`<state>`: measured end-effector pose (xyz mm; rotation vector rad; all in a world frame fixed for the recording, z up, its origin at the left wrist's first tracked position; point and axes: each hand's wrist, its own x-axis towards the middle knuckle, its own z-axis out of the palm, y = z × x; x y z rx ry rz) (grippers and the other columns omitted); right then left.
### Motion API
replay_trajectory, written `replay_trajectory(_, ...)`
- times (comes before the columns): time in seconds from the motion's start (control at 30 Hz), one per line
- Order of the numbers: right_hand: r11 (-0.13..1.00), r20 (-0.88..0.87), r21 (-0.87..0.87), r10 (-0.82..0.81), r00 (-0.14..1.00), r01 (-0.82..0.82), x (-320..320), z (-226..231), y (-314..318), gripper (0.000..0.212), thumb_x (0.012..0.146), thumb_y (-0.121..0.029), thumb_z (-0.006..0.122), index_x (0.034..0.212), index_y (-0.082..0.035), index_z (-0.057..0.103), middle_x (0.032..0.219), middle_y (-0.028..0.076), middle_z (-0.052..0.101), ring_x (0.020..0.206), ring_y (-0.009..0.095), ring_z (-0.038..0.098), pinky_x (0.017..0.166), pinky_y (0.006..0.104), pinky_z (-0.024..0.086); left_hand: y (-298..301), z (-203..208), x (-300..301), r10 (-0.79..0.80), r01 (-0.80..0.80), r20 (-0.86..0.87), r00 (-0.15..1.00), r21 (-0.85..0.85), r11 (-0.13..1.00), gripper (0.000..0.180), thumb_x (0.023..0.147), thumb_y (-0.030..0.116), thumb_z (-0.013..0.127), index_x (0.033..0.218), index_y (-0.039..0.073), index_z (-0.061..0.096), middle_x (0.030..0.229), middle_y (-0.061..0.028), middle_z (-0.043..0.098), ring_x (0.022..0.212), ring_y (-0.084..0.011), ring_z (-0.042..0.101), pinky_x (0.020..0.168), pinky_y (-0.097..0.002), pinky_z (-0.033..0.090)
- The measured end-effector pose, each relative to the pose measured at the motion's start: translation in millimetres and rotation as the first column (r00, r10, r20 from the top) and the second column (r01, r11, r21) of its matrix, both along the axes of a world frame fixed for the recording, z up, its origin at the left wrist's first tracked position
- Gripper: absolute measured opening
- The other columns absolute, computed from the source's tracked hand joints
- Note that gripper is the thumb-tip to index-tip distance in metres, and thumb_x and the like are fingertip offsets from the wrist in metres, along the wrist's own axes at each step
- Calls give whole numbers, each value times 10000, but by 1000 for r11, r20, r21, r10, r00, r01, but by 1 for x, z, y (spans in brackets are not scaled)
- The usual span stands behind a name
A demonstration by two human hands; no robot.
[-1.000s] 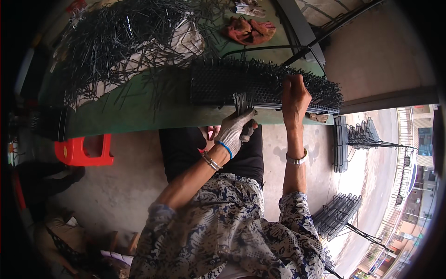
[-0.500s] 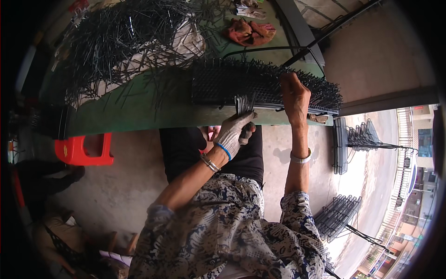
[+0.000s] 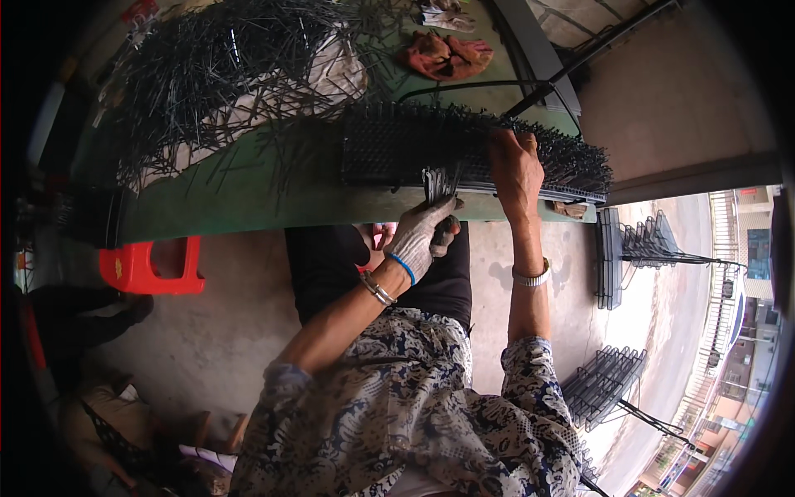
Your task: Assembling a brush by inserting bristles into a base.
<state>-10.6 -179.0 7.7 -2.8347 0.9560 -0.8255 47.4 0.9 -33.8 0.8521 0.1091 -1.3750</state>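
My left hand [image 3: 420,232], in a pale glove with dark fingertips, is closed around a bundle of thin metal strips [image 3: 434,184]. The strips stand up just in front of a long black perforated rack [image 3: 397,157]. Many dark pins or strips stick out along the rack's far and right side. My bare right hand [image 3: 517,170] is over the right half of the rack, its fingers pinched together at the rack's upper edge. What they grip, if anything, is hidden. At the left of the table, a large heap of loose dark strips [image 3: 224,83] lies partly on pale cloth [image 3: 339,74].
The green table [image 3: 190,211] carries the rack and a reddish-brown cloth [image 3: 447,56]. A black bar [image 3: 530,99] runs behind the rack. Below left is a red plastic stool [image 3: 153,265]. Bundled wire frames [image 3: 609,258] stand at right; another person [image 3: 108,422] is at lower left.
My right hand has shifted a little to the left along the rack, fingers still closed. My left hand keeps its bundle in nearly the same place.
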Motion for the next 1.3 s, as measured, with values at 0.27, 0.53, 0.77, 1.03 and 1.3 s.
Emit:
replay_trajectory(0.27, 244, 351, 898, 107, 930, -367, -19, 14, 25, 210, 888, -169, 638, 977, 20, 652, 805, 39, 656, 595, 86, 555, 541, 241, 447, 3, 9, -1, -55, 49, 88, 995, 73, 996, 229, 927, 277, 644, 1014, 68, 678, 694, -38, 608, 467, -41, 446, 377, -182, 241)
replay_trajectory(0.53, 178, 361, 915, 42, 932, -362, -28, 13, 22, 163, 880, -152, 636, 928, 4, 631, 773, 59, 649, 627, 126, 623, 597, 248, 503, 4, 10, -4, -81, 75, 105, 991, 55, 996, 250, 934, 299, 641, 1041, 75, 661, 720, -56, 631, 453, -26, 416, 371, -166, 217)
replay_trajectory(0.77, 628, 501, 720, -178, 847, -295, -40, 28, 15, 126, 922, -86, 593, 952, 35, 611, 792, 96, 670, 687, 158, 677, 633, 265, 554, 0, -7, 4, -68, 67, 88, 994, 16, 998, 224, 954, 258, 613, 1041, 53, 635, 783, -86, 667, 485, -31, 437, 379, -179, 249)
replay_trajectory(1.03, 909, 466, 408, -125, 876, -88, -25, 0, 9, 79, 936, -73, 561, 965, -10, 600, 762, 94, 679, 659, 131, 677, 612, 254, 518, -13, -18, 8, 79, -82, 55, 995, 38, 996, 165, 961, 195, 598, 1013, 41, 630, 851, -110, 687, 541, -97, 537, 424, -218, 412)
replay_trajectory(1.3, 883, 420, 457, -108, 901, -107, -26, 0, 6, 61, 943, -89, 550, 952, -44, 591, 654, 65, 634, 567, 115, 622, 549, 262, 468, -6, -4, 11, 95, -93, -33, 995, 59, 994, 199, 940, 236, 630, 1037, 62, 622, 877, -106, 693, 698, -185, 667, 614, -360, 596)
